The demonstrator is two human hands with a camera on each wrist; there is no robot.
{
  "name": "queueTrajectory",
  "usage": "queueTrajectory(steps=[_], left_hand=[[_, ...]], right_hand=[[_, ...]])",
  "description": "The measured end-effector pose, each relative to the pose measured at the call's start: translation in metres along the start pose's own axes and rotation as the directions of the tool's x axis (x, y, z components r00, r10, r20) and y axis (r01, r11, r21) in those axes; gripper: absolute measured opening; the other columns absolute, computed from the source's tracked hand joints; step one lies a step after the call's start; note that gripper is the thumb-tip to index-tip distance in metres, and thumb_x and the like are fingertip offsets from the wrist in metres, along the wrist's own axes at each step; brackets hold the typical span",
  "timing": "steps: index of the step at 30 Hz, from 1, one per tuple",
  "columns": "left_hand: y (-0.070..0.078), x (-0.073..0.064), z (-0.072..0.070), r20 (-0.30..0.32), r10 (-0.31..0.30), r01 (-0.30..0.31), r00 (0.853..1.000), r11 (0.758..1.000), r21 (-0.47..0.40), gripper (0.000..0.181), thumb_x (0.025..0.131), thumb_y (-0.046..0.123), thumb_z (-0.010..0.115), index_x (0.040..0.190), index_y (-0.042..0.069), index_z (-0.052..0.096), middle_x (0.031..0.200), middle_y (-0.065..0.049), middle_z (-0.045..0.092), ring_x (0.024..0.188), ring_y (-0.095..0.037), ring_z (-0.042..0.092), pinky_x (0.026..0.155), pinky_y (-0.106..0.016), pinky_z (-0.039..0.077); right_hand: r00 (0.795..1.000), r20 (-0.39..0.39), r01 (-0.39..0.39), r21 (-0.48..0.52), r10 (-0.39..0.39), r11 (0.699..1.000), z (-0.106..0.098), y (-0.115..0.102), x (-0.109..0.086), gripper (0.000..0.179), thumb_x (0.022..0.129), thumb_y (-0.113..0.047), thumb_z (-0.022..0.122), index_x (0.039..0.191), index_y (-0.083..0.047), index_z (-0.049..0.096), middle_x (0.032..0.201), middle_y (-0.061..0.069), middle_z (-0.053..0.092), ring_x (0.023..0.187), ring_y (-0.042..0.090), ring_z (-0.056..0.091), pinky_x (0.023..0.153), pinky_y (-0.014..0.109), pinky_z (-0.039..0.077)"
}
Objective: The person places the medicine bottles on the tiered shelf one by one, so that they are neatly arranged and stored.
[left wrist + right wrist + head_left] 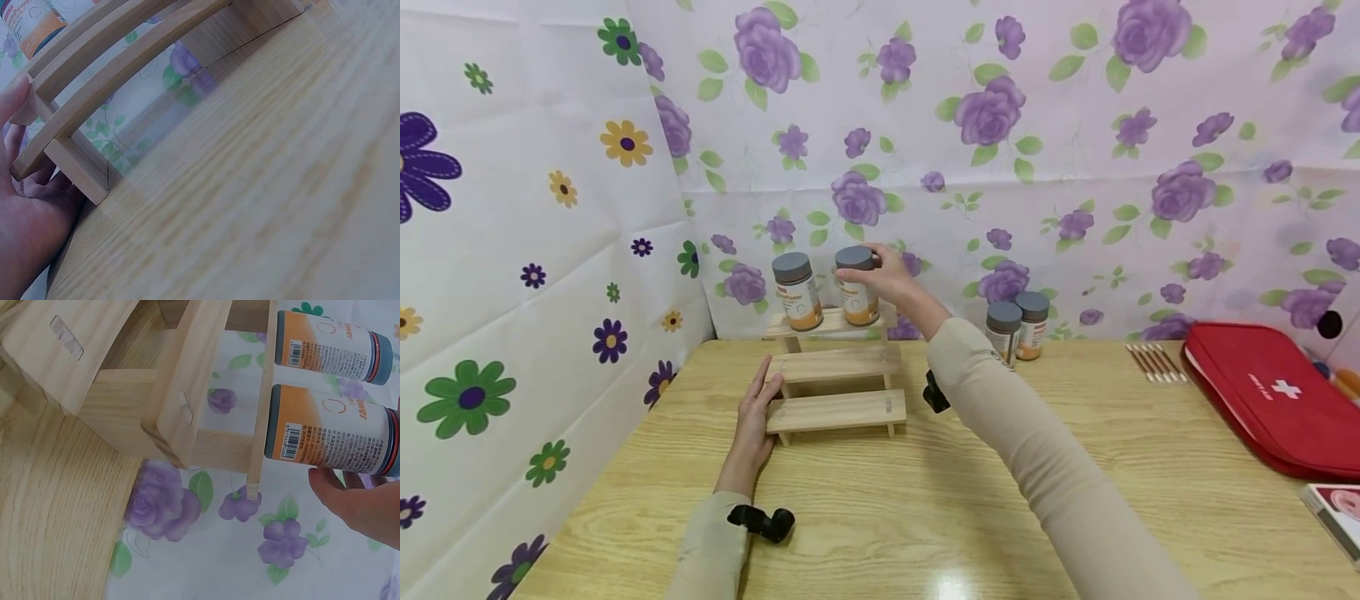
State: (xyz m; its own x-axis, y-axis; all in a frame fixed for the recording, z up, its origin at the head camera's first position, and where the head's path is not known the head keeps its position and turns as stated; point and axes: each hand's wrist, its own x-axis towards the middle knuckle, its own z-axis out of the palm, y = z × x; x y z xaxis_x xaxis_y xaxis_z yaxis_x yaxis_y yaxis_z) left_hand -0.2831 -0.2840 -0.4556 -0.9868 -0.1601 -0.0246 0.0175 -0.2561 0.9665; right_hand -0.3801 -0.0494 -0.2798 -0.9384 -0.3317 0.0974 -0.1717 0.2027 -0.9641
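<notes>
A three-tier wooden display stand (835, 365) stands on the table. On its top tier are two grey-lidded supplement jars with white and orange labels, a left jar (799, 293) and a right jar (859, 300). My right hand (887, 277) grips the right jar near its lid, thumb in front and fingers behind. In the right wrist view that jar's base (272, 422) meets the top tier. My left hand (756, 417) holds the stand's left end. The left wrist view has the thumb (15, 97) against a tier's end, with other fingers partly hidden behind the wood.
Two more such jars, a front one (1003, 327) and a rear one (1033, 323), stand right of the stand by the back wall. Farther right lie several brown-stemmed cotton swabs (1156, 363), a red first-aid pouch (1277, 396) and a box (1337, 512) at the edge.
</notes>
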Motion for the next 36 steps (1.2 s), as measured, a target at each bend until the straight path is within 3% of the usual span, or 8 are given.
queueTrajectory(steps=[8,14,30,36], left_hand=[[-0.001,0.001,0.002,-0.001,0.015,-0.015,1.0,1.0,-0.003,0.061,0.102,0.032,0.052,0.155,0.035,0.024,0.165,-0.005,0.014,0.15,-0.026,0.02,0.122,-0.044,0.021],[-0.003,0.002,0.006,-0.007,0.011,-0.011,1.0,1.0,-0.006,0.06,0.102,0.032,0.052,0.155,0.035,0.025,0.165,-0.004,0.015,0.15,-0.027,0.02,0.122,-0.045,0.021],[0.001,-0.003,0.0,-0.022,-0.014,0.015,1.0,1.0,0.019,0.062,0.101,0.034,0.054,0.155,0.036,0.023,0.166,-0.003,0.011,0.151,-0.026,0.018,0.123,-0.045,0.019],[0.001,-0.003,0.003,-0.015,-0.016,0.017,1.0,0.999,0.031,0.062,0.101,0.035,0.053,0.155,0.038,0.023,0.166,-0.002,0.008,0.151,-0.026,0.016,0.123,-0.045,0.018]], right_hand=[[1.0,0.005,-0.026,0.006,0.026,1.0,-0.013,0.003,-0.008,0.077,0.089,-0.036,0.071,0.153,-0.02,0.031,0.153,0.012,0.039,0.141,0.029,0.039,0.116,0.045,0.034],[0.999,-0.006,0.038,0.016,-0.038,0.999,-0.025,0.01,-0.017,0.075,0.091,-0.031,0.071,0.153,-0.016,0.032,0.153,0.011,0.04,0.14,0.029,0.04,0.112,0.044,0.04],[0.989,-0.057,0.139,0.096,-0.134,0.986,-0.043,0.034,-0.06,0.066,0.093,-0.027,0.067,0.15,-0.018,0.036,0.15,0.012,0.042,0.138,0.029,0.04,0.113,0.048,0.037],[0.987,-0.092,0.138,0.106,-0.128,0.985,-0.051,0.047,-0.074,0.065,0.093,-0.028,0.067,0.15,-0.02,0.036,0.147,0.007,0.044,0.137,0.028,0.04,0.113,0.048,0.038]])
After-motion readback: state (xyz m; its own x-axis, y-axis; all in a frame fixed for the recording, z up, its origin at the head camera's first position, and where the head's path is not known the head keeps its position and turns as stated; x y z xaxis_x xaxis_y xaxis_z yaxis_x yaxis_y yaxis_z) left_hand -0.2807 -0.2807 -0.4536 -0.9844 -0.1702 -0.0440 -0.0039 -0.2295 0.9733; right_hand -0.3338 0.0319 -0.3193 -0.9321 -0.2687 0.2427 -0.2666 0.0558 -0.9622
